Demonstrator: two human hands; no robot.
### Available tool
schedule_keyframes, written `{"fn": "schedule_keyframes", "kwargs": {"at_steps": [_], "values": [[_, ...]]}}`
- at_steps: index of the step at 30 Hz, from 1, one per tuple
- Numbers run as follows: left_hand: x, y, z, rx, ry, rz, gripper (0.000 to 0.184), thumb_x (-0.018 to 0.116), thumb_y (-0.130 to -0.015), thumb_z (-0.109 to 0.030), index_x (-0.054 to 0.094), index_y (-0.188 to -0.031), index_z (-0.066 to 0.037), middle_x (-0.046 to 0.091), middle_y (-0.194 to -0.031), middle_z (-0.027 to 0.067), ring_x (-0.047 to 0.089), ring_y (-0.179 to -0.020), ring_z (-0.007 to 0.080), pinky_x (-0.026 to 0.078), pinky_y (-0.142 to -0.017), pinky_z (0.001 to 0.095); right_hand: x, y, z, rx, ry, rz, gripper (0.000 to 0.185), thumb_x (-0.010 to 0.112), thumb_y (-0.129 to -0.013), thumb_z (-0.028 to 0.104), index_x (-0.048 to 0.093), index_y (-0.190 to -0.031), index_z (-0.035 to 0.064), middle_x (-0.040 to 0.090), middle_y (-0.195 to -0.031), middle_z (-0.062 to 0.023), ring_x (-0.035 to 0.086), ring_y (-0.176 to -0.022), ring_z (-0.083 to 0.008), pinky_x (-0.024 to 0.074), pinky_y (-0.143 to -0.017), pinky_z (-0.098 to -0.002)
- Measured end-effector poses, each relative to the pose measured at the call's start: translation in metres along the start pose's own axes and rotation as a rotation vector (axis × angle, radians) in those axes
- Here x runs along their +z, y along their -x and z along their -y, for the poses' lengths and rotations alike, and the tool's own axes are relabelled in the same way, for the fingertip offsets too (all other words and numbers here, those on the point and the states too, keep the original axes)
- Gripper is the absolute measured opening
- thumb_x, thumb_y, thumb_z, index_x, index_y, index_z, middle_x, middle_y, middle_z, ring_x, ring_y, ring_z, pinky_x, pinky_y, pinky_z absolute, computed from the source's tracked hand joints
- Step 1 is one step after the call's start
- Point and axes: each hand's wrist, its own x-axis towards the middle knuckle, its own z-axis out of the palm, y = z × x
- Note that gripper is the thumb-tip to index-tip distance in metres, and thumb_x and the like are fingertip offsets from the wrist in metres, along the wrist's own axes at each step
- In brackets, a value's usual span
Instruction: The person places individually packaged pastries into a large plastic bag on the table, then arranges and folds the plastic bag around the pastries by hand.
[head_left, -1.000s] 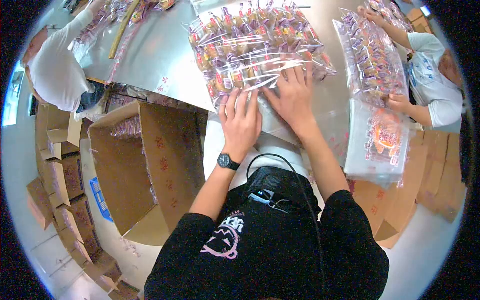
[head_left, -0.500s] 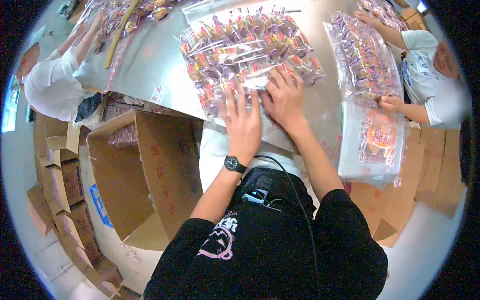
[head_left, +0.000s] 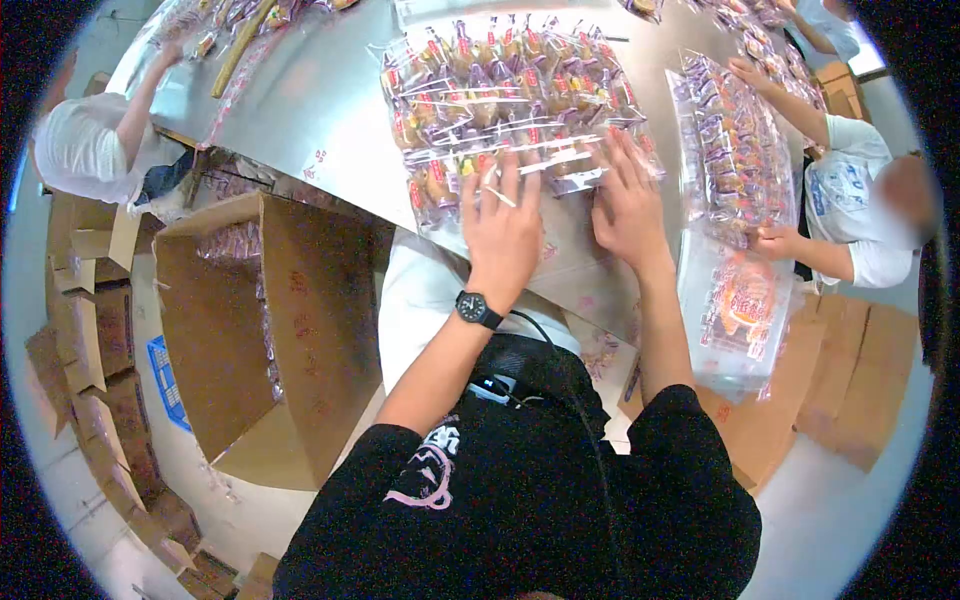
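A large clear plastic bag [head_left: 505, 95] lies flat on the metal table, filled with rows of individually wrapped small cakes or pastries with red and purple print. My left hand [head_left: 503, 225] rests on the near edge of the bag, fingers stretched out over the film. To its right, my right hand [head_left: 632, 210] lies flat at the bag's near right corner with extended fingers. Neither hand grips anything. Glare on the film hides some of the wrappers beneath.
A tall open cardboard box [head_left: 300, 340] with wrapped packs inside stands left below the table [head_left: 300, 110]. Printed plastic bags [head_left: 740, 310] are stacked at the right. Beside them a co-worker [head_left: 850, 190] handles another filled bag [head_left: 735, 150]. Another person [head_left: 90, 150] works at the left.
My hands have spread apart, the right one sliding right along the bag's near edge. The wrapped pieces now lie in more even rows. My view has shifted slightly.
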Motion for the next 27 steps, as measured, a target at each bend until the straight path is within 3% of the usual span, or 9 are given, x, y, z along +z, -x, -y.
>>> {"fn": "schedule_keyframes", "kwargs": {"at_steps": [3,8,11,15,18,22,25,26,27], "values": [[-0.003,-0.003,0.006,0.019,-0.016,0.026,0.053,0.067,-0.087,-0.018,0.059,-0.139,-0.015,0.058,-0.14,0.0101,0.051,-0.129,0.0289,0.032,-0.113,0.0491,-0.002,-0.007,0.0,-0.061,0.198,0.075,0.06,0.068,-0.08,0.007,0.06,-0.139,0.0153,0.052,-0.15,-0.0083,0.042,-0.144,-0.031,0.0273,-0.121,-0.0514],[-0.001,-0.016,-0.006,-0.036,-0.065,0.048,0.053,0.072,-0.084,-0.027,0.061,-0.134,-0.016,0.056,-0.14,0.0087,0.049,-0.13,0.0274,0.026,-0.109,0.0594,0.008,-0.014,-0.01,-0.07,0.165,-0.031,0.054,0.074,-0.08,0.016,0.063,-0.133,0.0152,0.064,-0.133,-0.0044,0.05,-0.135,-0.0259,0.0304,-0.118,-0.0502],[0.02,-0.013,-0.005,-0.047,-0.057,-0.039,0.055,0.074,-0.082,-0.029,0.061,-0.134,-0.018,0.057,-0.139,0.0074,0.049,-0.131,0.0247,0.025,-0.111,0.0563,0.022,-0.015,-0.02,-0.039,0.166,-0.091,0.052,0.075,-0.08,0.017,0.065,-0.132,0.0152,0.065,-0.131,-0.0037,0.054,-0.131,-0.0254,0.0345,-0.115,-0.0501],[0.024,-0.012,0.007,-0.072,0.002,-0.058,0.04,0.072,-0.086,-0.025,0.065,-0.124,-0.02,0.063,-0.13,0.0002,0.053,-0.126,0.019,0.029,-0.107,0.0532,0.022,-0.023,-0.001,0.033,0.178,-0.136,0.051,0.075,-0.082,0.013,0.067,-0.132,0.0155,0.069,-0.128,-0.0057,0.059,-0.125,-0.0272,0.043,-0.108,-0.0458],[0.027,-0.016,0.008,-0.07,-0.027,-0.127,0.033,0.069,-0.087,-0.022,0.067,-0.12,-0.019,0.065,-0.127,-0.0004,0.056,-0.122,0.0188,0.031,-0.103,0.0526,0.032,-0.023,-0.003,0.04,0.204,-0.135,0.053,0.075,-0.082,0.018,0.066,-0.134,0.0164,0.064,-0.136,-0.0103,0.055,-0.129,-0.0325,0.0376,-0.112,-0.0488],[0.022,-0.015,0.007,-0.044,0.01,-0.045,0.037,0.066,-0.087,-0.017,0.067,-0.124,-0.017,0.064,-0.129,0.002,0.054,-0.126,0.0216,0.03,-0.106,0.0542,0.016,-0.017,0.009,-0.066,0.223,0.008,0.066,0.078,-0.074,0.041,0.064,-0.136,0.0221,0.05,-0.147,-0.0196,0.037,-0.142,-0.0392,0.0188,-0.12,-0.0595],[0.014,-0.012,0.002,-0.037,0.054,-0.085,0.047,0.065,-0.085,-0.014,0.063,-0.132,-0.014,0.061,-0.132,0.0095,0.05,-0.133,0.0269,0.025,-0.112,0.0579,0.027,-0.014,0.009,-0.025,0.156,-0.061,0.067,0.078,-0.075,0.041,0.063,-0.138,0.0227,0.05,-0.147,-0.019,0.037,-0.144,-0.0382,0.0182,-0.12,-0.0596],[0.008,-0.007,-0.001,-0.059,0.129,-0.033,0.054,0.065,-0.085,-0.013,0.06,-0.138,-0.01,0.057,-0.137,0.017,0.045,-0.139,0.0319,0.019,-0.117,0.0637,0.031,-0.012,0.009,-0.005,0.188,-0.067,0.067,0.078,-0.076,0.04,0.062,-0.138,0.022,0.049,-0.147,-0.0197,0.036,-0.144,-0.0383,0.0162,-0.12,-0.0607],[0.003,0.001,-0.002,-0.011,0.152,-0.016,0.054,0.065,-0.085,-0.013,0.059,-0.138,-0.009,0.056,-0.138,0.0184,0.044,-0.139,0.033,0.018,-0.117,0.0652,0.035,-0.01,0.01,0.014,0.218,-0.073,0.067,0.078,-0.076,0.039,0.062,-0.139,0.0212,0.049,-0.147,-0.0203,0.036,-0.144,-0.0384,0.0142,-0.121,-0.0619]]}}
